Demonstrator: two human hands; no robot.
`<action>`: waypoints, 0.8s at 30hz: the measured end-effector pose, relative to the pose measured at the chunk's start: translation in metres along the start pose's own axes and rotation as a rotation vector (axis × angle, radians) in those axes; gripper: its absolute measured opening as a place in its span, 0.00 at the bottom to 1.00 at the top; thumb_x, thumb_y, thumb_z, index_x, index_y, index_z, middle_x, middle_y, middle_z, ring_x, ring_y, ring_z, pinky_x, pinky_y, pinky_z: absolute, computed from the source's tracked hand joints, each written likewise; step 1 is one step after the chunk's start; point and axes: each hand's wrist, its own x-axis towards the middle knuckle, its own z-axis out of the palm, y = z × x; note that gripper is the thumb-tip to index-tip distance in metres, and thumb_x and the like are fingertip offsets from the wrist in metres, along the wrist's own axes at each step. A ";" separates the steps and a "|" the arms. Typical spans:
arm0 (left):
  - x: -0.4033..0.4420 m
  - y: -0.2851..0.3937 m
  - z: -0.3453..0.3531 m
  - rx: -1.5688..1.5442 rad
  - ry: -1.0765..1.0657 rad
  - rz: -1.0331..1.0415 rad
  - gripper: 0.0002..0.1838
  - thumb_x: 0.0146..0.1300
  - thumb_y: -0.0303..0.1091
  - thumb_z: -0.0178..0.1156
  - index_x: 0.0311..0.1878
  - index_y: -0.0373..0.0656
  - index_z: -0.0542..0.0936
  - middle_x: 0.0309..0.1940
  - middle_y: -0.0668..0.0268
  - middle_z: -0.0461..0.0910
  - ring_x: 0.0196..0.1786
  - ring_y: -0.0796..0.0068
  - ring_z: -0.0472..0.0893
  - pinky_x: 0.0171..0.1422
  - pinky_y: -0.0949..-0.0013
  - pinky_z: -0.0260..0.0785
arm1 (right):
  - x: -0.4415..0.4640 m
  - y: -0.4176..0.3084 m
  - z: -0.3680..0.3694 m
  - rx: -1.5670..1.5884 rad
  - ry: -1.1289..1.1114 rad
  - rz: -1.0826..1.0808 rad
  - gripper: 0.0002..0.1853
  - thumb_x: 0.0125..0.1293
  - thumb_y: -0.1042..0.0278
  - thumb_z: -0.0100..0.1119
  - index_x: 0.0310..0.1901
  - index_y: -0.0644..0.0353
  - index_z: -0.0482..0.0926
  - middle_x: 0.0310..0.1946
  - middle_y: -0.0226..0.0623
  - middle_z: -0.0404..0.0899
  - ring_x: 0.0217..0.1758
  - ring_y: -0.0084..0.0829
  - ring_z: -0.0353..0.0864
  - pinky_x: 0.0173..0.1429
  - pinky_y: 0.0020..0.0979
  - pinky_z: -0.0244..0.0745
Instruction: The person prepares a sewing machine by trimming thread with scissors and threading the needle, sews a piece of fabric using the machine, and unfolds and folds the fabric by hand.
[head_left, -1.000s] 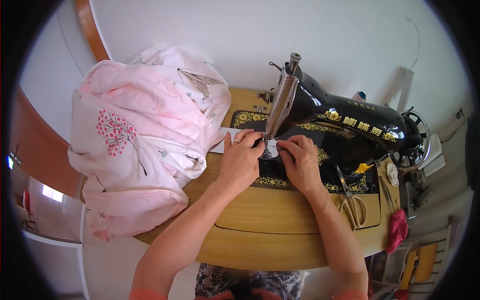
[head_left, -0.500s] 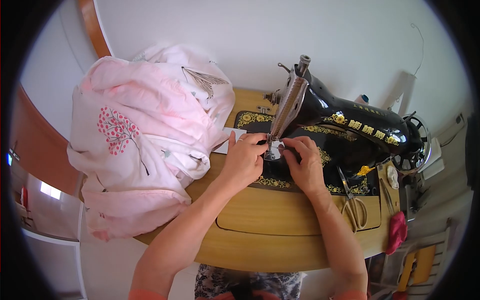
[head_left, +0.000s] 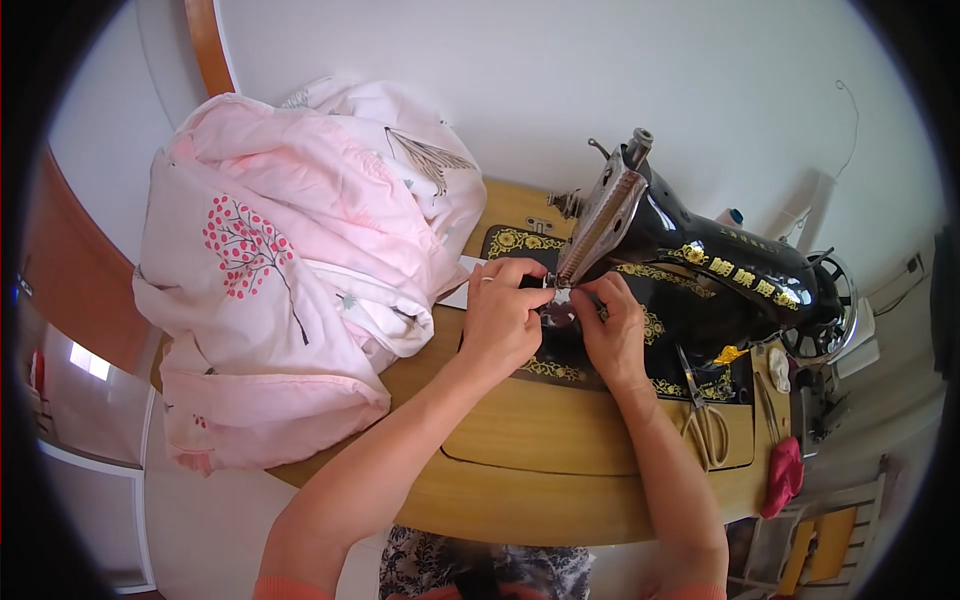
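Observation:
A black sewing machine [head_left: 690, 225] with gold decoration stands on a wooden table. Both hands are at its needle area, beneath the metal face plate [head_left: 603, 225]. My left hand [head_left: 505, 315] comes in from the left, thumb and forefinger pinched near the needle clamp. Opposite it, my right hand [head_left: 612, 325] has its fingertips pressed together just right of the needle. Whatever lies between the fingertips is too small or hidden to make out. The shiny plate [head_left: 560, 313] under the needle shows between the hands.
Pink and white printed fabric [head_left: 290, 270] is heaped on the left of the wooden table [head_left: 540, 430]. Scissors [head_left: 703, 420] lie right of my right forearm. A dark pink cloth item [head_left: 783, 475] sits at the right edge. Behind the machine stands a thread spool [head_left: 733, 216].
The view has shifted slightly, so the machine sits a little further right and lower. My right fingertips have drawn closer to the needle and to my left fingers.

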 end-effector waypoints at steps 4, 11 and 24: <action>0.001 0.000 -0.001 -0.036 -0.055 -0.035 0.20 0.41 0.15 0.52 0.37 0.43 0.84 0.50 0.64 0.73 0.58 0.60 0.66 0.64 0.58 0.52 | 0.001 0.000 0.000 0.014 0.000 0.005 0.04 0.56 0.75 0.60 0.31 0.66 0.76 0.31 0.40 0.76 0.35 0.41 0.76 0.40 0.34 0.70; 0.003 -0.001 -0.005 -0.109 -0.113 -0.051 0.21 0.41 0.15 0.51 0.38 0.43 0.84 0.54 0.64 0.71 0.61 0.61 0.64 0.68 0.56 0.45 | 0.001 0.002 0.001 0.070 -0.008 0.034 0.04 0.56 0.75 0.60 0.30 0.66 0.76 0.31 0.39 0.76 0.35 0.40 0.76 0.40 0.34 0.70; 0.006 -0.002 -0.008 -0.159 -0.212 -0.180 0.24 0.44 0.13 0.46 0.42 0.43 0.83 0.58 0.63 0.69 0.64 0.60 0.61 0.67 0.64 0.51 | -0.001 0.003 0.001 0.087 0.010 0.040 0.04 0.57 0.75 0.59 0.32 0.65 0.77 0.32 0.40 0.77 0.36 0.40 0.77 0.41 0.33 0.71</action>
